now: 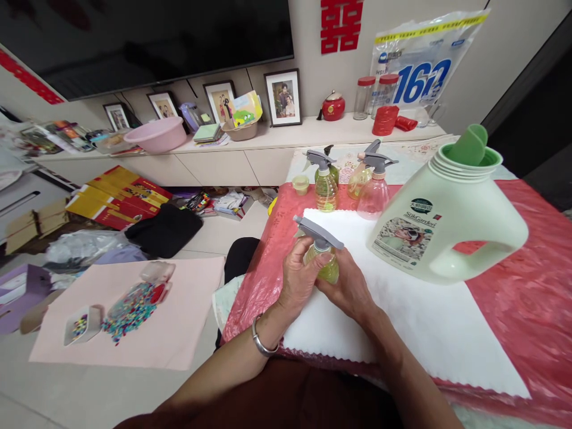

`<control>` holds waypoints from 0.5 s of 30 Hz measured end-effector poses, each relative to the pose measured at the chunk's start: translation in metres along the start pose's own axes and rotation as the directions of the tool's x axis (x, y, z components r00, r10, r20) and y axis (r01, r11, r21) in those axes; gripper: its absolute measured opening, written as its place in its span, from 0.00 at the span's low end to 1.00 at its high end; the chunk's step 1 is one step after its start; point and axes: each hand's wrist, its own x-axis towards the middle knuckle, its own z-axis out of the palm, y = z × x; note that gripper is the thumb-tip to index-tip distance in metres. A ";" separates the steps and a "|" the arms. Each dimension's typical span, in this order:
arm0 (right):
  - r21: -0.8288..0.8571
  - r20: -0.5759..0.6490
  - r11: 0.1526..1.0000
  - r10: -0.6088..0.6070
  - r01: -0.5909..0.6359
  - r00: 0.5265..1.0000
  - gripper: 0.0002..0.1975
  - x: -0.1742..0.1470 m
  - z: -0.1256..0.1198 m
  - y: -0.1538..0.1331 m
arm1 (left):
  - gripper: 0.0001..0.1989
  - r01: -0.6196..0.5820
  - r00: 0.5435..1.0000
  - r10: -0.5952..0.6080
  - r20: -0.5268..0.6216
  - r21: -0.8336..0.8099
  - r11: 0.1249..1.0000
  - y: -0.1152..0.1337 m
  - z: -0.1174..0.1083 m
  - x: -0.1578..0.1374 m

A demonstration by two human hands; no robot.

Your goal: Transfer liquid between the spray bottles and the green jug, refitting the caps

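Both hands are closed around a small spray bottle [329,269] with a grey trigger head and a yellowish-green clear body, held upright over the white sheet [357,333]. My left hand [298,271] wraps its left side, with fingers up by the neck. On the right side, my right hand [351,286] grips the body, and its fingertips are partly hidden behind the bottle. Beyond it stand more spray bottles: a yellowish one [326,192], a pink one [374,195] and others behind them. A big pale green detergent jug [447,214] without its cap is to the right.
A small pale cup [301,184] sits at the table's far left corner. Red plastic film [531,286] covers the table. Down on the floor at left, a pink sheet [179,333] bears scattered colourful beads [134,310] and a white box [83,325]. A long cabinet lines the wall.
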 end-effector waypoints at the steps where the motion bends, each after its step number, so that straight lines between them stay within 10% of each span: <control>1: 0.008 -0.003 1.000 0.003 -0.003 1.000 0.29 0.000 0.000 0.000 | 0.17 -0.007 1.000 0.007 0.006 0.011 1.000 0.000 -0.001 0.000; 8: 0.160 -0.015 0.976 0.151 -0.147 0.988 0.38 0.001 -0.021 -0.007 | 0.22 -0.066 0.990 0.067 0.121 -0.010 0.998 0.001 -0.016 0.002; 11: 0.276 -0.014 0.949 0.164 -0.154 0.986 0.37 0.000 -0.040 -0.016 | 0.23 0.150 0.980 -0.126 0.153 -0.160 0.976 -0.003 -0.021 0.001; 15: 0.431 0.009 0.896 0.117 -0.109 0.993 0.33 -0.005 -0.059 -0.026 | 0.22 0.503 0.842 -0.347 0.414 -0.367 0.782 -0.006 -0.017 -0.005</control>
